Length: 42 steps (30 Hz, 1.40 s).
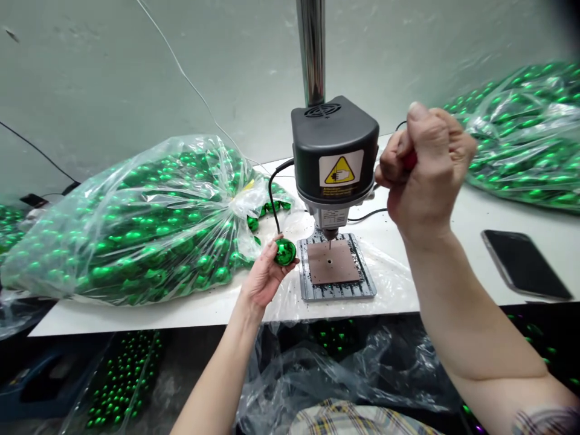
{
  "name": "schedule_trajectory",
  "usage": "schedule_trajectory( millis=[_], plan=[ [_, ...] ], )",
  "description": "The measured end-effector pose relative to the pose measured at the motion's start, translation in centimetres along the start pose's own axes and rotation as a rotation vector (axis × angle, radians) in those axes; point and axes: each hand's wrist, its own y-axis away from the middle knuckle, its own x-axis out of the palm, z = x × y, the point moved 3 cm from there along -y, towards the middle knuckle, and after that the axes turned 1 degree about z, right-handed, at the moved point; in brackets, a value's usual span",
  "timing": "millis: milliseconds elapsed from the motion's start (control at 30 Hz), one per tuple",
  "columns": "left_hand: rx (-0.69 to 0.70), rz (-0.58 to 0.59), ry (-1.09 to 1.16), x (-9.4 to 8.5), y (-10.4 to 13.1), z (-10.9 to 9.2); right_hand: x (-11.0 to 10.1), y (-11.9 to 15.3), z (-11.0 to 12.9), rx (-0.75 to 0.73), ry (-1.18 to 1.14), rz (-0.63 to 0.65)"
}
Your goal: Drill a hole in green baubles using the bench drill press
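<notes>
Between the fingers of my left hand (264, 277) is a shiny green ball (285, 252), held just left of the drill press base (335, 294). My right hand (428, 166) is closed around a red lever knob (409, 160) to the right of the black drill press head (336, 142); most of the knob is hidden by the fingers. A thin drill bit (330, 244) points down from the chuck, above a small hole in a brown square board (338, 273). The ball is apart from the bit. Dark green shavings lie around the board.
A tied clear bag of green balls (131, 229) fills the left of the white table (90, 317). Another such bag (530, 139) stands at the back right, with a phone (525, 263) before it. Clear plastic film and more green balls (124, 377) show below the table edge.
</notes>
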Motion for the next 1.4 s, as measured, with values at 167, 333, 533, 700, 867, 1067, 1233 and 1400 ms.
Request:
schedule_trajectory(
  millis=[167, 333, 533, 700, 867, 1067, 1233, 1400],
  plan=[
    [-0.032, -0.019, 0.075, 1.6, -0.8, 2.9, -0.1, -0.1, -0.2, 0.008, 0.020, 0.025],
    [-0.091, -0.097, 0.155, 2.5, -1.5, 4.3, -0.1, -0.2, -0.2, 0.019, 0.015, 0.032],
    [0.022, -0.131, -0.019, 1.7, -2.1, 4.7, -0.1, -0.3, -0.1, 0.081, 0.048, 0.046],
    [0.276, -0.115, -0.317, 1.6, -3.2, 5.6, -0.2, -0.3, -0.2, 0.083, 0.092, 0.054],
    [0.321, -0.048, -0.408, 2.3, -3.6, 6.9, -0.4, -0.4, -0.6, 0.036, 0.147, 0.094],
    [0.365, -0.071, -0.457, 2.7, -4.0, 8.2, -0.1, -0.3, -0.2, 0.009, 0.195, 0.083],
    [0.435, 0.006, -0.664, 3.5, -4.0, 8.3, 0.0, -0.2, 0.1, 0.029, 0.256, 0.065],
    [0.457, 0.022, -0.730, 3.8, -4.2, 8.7, 0.1, -0.3, -0.1, 0.046, 0.271, 0.050]
  ],
)
